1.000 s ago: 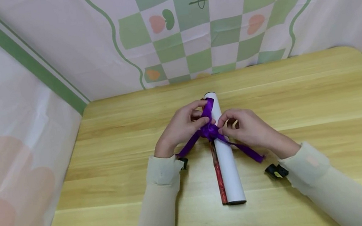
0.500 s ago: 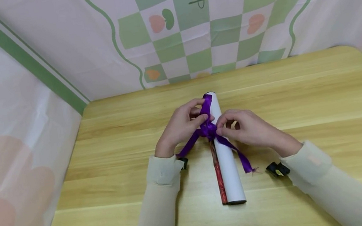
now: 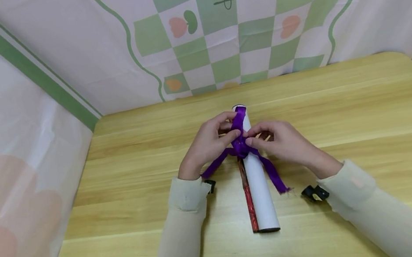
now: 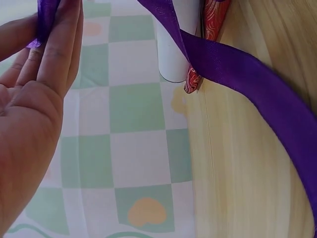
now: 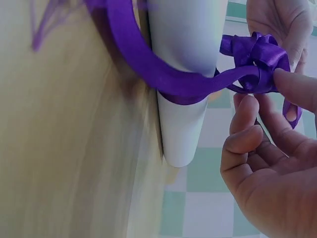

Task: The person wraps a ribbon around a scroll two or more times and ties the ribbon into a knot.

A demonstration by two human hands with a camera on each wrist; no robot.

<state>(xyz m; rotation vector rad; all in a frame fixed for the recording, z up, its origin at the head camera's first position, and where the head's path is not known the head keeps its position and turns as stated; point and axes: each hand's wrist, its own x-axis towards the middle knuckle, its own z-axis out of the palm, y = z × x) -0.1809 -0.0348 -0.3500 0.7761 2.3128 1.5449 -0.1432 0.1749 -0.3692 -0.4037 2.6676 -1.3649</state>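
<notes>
A white roll [image 3: 263, 200] lies lengthwise on the table, a red patterned strip [image 3: 251, 210] running along its left side. Purple ribbon [image 3: 240, 145] goes round the roll and bunches into a knot with a loop at its upper half. My left hand [image 3: 208, 143] pinches the loop between thumb and fingers, left of the roll. From the other side, my right hand [image 3: 288, 143] pinches the ribbon at the knot. The right wrist view shows the knotted ribbon [image 5: 260, 54] raised off the roll, right thumb against it. One ribbon tail [image 4: 233, 67] curves across the left wrist view.
The wooden table [image 3: 127, 246] ends at a hanging cloth [image 3: 223, 32] with green checks at the back. Another cloth [image 3: 22, 129] hangs along the left. Black wrist devices [image 3: 315, 193] sit by the cuffs.
My right hand has shifted slightly up along the roll, its fingers now nearer the left hand. The ribbon's right tail has swung in toward the roll. The left hand stays nearly in place.
</notes>
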